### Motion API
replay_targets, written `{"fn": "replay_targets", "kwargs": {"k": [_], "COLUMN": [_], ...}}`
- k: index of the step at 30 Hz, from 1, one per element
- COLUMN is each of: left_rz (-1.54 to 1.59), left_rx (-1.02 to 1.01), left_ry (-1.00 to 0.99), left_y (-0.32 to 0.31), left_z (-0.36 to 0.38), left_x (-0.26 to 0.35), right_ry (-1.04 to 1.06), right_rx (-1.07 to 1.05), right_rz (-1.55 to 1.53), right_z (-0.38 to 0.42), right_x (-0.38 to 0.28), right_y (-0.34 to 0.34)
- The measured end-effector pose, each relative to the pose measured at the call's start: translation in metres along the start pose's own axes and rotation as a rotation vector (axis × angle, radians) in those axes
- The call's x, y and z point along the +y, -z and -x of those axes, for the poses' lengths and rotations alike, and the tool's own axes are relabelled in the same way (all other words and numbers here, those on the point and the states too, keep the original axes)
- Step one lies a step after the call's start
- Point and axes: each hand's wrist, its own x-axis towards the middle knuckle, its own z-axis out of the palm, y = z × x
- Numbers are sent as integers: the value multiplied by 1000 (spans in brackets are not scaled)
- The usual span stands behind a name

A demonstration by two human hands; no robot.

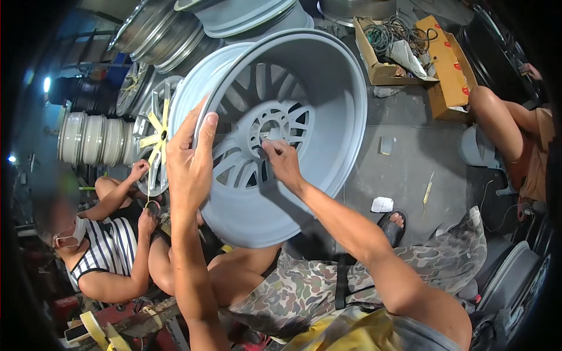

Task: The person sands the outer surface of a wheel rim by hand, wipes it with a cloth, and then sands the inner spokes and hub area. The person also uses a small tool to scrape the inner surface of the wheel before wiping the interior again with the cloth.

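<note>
A large grey wheel rim point(328, 117) is tilted up in front of me, its hollow back side facing me. My left hand point(190, 155) is closed around its left edge, with the thumb on the near lip. Inside the barrel, my right hand point(283, 161) is closed in a pinch at the centre hub point(270, 126). Its fingertips touch or nearly touch the hub; whatever they may hold is too small to make out. Spokes with open gaps surround the hub.
At left, a co-worker point(111, 251) holds tape near a silver wheel point(158, 140) with yellow tape. Stacked rims point(93, 137) stand behind. A cardboard box point(380, 67) of cables lies at upper right. Another person's leg point(497, 117) is at far right. White paper point(382, 204) lies on the floor.
</note>
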Motion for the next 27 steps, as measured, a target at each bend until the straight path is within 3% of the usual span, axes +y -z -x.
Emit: {"fn": "replay_targets", "kwargs": {"k": [2,4,5,8,13,16,19,20,22,24,27], "left_rz": [27,13,33,61,121,84,32,24,23,45,37], "left_rx": [11,2,14,45,77,99,138,149,156,146,163], "left_ry": [-33,-26,-18,-5,-34,39,7,-27,-77,-4,-59], "left_y": [0,2,1,-4,-19,-21,-17,-17,-19,-18,-20], "left_z": [-1,0,0,-3,-12,-14,-12,-12,-12,-10,-14], "left_x": [-2,-5,-7,4,15,10,1,-4,-4,4,2], "right_ry": [-28,369,419,303,258,137,121,10,292,153,157], "right_rx": [87,63,8,49,308,136,182,276,317,279,282], "right_rz": [-94,337,457,540,286,131,238,218,287,330,395], "right_z": [3,3,-3,-13,15,47,43,34,25,38,30], "right_x": [0,11,31,24,12,-23,-5,-2,12,-4,-6], "right_y": [1,23,37,59,-6,-10,9,10,-3,-20,-17]}}
